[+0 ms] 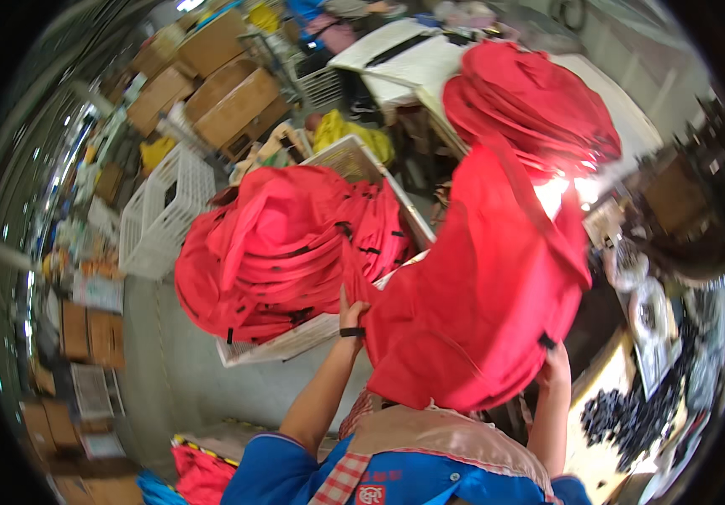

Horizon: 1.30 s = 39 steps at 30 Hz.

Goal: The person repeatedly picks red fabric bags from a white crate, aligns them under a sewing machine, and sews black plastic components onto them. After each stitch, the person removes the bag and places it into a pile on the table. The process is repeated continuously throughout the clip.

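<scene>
A large red fabric piece [463,315], sewn with a strap-like band and a small black tab, hangs spread in front of my chest. My left hand [354,312], with a black wristband below it, grips its left edge. At its lower right edge my right hand [555,366] grips the cloth beside the black tab; some fingers are hidden. To the left, a heaped stack of similar red fabric pieces [274,252] with black tabs fills a white plastic crate [286,341]. Another red fabric pile [526,101] lies on the table at upper right, meeting the held piece in view.
A white-topped table [627,107] stands at upper right beside a sewing machine lamp glare. Black small parts [627,416] lie on a bench to my right. A white crate [166,211] and cardboard boxes [233,104] stand to the left and back. Another person [331,28] is behind.
</scene>
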Available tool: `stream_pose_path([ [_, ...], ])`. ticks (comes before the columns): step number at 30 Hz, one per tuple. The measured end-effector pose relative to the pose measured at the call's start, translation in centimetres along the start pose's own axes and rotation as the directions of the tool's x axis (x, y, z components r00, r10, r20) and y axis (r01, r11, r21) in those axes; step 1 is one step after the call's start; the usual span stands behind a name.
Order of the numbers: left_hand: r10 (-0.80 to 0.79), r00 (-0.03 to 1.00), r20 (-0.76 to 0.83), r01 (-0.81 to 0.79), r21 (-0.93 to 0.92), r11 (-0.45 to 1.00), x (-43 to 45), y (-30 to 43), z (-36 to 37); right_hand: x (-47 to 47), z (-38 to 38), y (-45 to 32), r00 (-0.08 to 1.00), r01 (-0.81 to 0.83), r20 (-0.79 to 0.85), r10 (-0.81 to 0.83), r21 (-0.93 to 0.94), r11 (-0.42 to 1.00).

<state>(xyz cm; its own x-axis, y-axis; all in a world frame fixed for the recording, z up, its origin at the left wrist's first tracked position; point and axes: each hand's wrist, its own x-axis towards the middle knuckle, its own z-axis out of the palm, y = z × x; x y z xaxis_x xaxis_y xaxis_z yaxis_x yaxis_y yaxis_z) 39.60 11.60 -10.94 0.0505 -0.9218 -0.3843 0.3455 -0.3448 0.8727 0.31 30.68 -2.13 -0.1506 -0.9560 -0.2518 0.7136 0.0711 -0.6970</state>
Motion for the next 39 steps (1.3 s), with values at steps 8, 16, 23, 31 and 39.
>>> stream_pose_path([
  [8, 0.112, 0.982, 0.15, -0.18, 0.593, 0.784, 6.5, -4.5, -5.7, -1.9, 2.3, -1.0, 0.977, 0.177, -0.124, -0.174, 0.014, 0.984],
  [16, 0.228, 0.587, 0.777, -0.626, 0.257, 0.736, -7.6, 7.1, 16.4, 0.7, 9.3, 1.0, 0.994, 0.09, -0.004, -0.113, -0.577, 0.812],
  [23, -0.197, 0.377, 0.905, -0.669, 0.413, 0.618, -2.2, 0.1, 20.0, -1.4, 7.9, -3.2, 0.993, 0.03, -0.083, -0.09, -0.544, 0.838],
  [31, -0.355, 0.45, 0.819, -0.477, 0.557, 0.68, 6.1, -3.0, 27.6, -3.5, 4.7, -5.1, 0.976, -0.173, -0.206, 0.065, -0.564, 0.807],
  [39, -0.223, 0.267, 0.937, -0.572, 0.341, 0.746, 9.0, -8.3, 34.7, -3.6, 3.2, -7.0, 0.953, -0.227, -0.303, 0.023, -0.66, 0.717],
])
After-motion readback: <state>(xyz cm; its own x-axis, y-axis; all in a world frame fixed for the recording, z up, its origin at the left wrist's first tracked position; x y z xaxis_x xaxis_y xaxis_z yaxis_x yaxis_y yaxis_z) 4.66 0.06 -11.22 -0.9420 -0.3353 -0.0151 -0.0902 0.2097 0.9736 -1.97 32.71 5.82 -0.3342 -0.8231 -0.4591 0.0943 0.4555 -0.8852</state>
